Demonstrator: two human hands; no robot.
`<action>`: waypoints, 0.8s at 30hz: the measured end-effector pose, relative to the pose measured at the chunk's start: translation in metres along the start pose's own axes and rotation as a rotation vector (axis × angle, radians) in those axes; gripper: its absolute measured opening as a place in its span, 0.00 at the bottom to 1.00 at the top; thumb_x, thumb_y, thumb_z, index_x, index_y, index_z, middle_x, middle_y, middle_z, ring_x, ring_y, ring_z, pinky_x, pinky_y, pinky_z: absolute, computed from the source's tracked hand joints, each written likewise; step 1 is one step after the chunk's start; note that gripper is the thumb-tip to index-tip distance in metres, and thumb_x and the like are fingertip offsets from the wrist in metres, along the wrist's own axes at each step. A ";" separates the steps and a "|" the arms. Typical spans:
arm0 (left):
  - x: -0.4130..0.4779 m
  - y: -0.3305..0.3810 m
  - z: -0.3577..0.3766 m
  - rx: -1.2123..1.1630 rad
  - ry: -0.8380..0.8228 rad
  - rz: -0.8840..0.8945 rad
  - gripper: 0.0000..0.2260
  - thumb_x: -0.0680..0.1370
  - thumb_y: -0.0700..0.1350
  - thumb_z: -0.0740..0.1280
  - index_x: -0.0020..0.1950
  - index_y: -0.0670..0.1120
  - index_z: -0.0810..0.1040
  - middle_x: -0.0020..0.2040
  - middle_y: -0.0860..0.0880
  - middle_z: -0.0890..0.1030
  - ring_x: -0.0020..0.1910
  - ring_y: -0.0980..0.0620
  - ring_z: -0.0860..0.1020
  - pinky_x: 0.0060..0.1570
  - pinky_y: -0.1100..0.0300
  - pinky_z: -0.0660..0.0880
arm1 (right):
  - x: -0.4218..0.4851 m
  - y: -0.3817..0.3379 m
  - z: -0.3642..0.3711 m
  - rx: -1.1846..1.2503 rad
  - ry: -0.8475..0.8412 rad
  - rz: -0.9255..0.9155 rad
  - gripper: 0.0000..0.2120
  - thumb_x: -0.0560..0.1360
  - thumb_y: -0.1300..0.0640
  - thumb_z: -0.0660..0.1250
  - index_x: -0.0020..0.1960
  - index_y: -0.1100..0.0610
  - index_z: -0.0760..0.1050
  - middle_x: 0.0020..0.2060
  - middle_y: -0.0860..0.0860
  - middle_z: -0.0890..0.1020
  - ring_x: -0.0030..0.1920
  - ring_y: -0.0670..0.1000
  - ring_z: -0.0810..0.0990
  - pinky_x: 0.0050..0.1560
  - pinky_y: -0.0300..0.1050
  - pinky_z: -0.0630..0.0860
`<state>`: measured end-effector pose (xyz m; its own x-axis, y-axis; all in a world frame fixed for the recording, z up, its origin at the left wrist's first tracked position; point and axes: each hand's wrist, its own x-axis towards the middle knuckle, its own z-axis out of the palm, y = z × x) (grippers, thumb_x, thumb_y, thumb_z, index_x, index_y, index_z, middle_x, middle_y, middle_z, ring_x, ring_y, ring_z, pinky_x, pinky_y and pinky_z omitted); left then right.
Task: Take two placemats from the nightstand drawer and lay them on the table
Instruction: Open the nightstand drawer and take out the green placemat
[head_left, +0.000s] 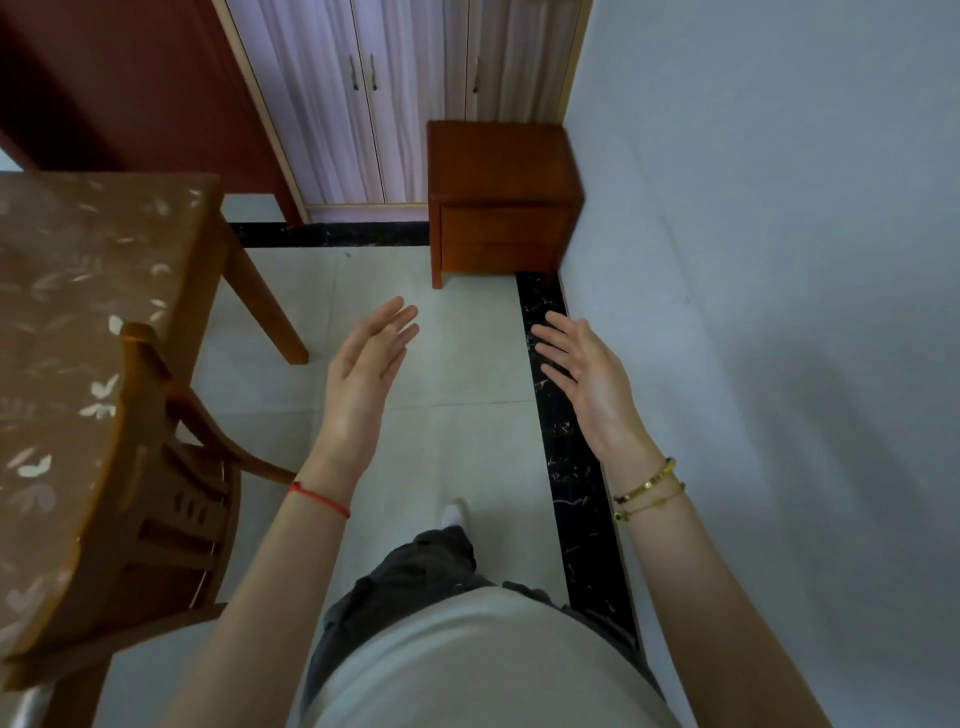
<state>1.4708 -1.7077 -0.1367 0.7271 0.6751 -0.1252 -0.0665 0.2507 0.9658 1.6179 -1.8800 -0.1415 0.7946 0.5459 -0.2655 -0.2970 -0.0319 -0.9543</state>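
Far left: table (104, 249) with a brown leaf-patterned cover, a wooden chair (156, 467) tucked against its near edge. Behind, a pale wardrobe (363, 104) with closed doors. Centre left, over pale floor tiles: left hand (363, 374), palm turned inward, fingers straight and loosely together, holding nothing; red string (319, 500) around the wrist. Centre right, against the wall corner: nightstand (501, 202), both drawer fronts closed, well apart from the hands; placemats not visible. Below it, over a black floor strip (571, 467): right hand (587, 379), fingers spread and extended, empty; gold bracelets (649, 488) on the wrist. Far right: bare pale wall (779, 260).
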 end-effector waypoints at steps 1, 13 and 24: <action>0.018 0.004 0.001 0.006 -0.005 0.001 0.15 0.84 0.44 0.57 0.69 0.47 0.74 0.66 0.50 0.79 0.66 0.54 0.77 0.72 0.53 0.68 | 0.017 -0.005 0.004 0.002 0.001 -0.001 0.22 0.83 0.45 0.51 0.69 0.55 0.71 0.62 0.51 0.79 0.64 0.49 0.76 0.70 0.52 0.69; 0.189 0.013 0.022 0.054 -0.027 -0.032 0.14 0.83 0.46 0.57 0.67 0.51 0.75 0.66 0.50 0.79 0.66 0.53 0.77 0.72 0.51 0.67 | 0.178 -0.035 0.017 0.005 0.026 0.021 0.21 0.83 0.45 0.51 0.68 0.54 0.72 0.63 0.51 0.79 0.64 0.49 0.76 0.70 0.53 0.69; 0.340 -0.003 0.101 0.072 -0.021 -0.066 0.14 0.84 0.46 0.57 0.67 0.50 0.75 0.64 0.52 0.80 0.64 0.55 0.78 0.69 0.56 0.70 | 0.340 -0.067 -0.031 -0.007 0.032 0.066 0.20 0.83 0.46 0.50 0.66 0.54 0.73 0.63 0.52 0.79 0.64 0.50 0.76 0.70 0.53 0.69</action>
<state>1.7867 -1.5489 -0.1594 0.7427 0.6437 -0.1847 0.0307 0.2429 0.9696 1.9244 -1.7180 -0.1719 0.7901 0.5154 -0.3318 -0.3453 -0.0730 -0.9356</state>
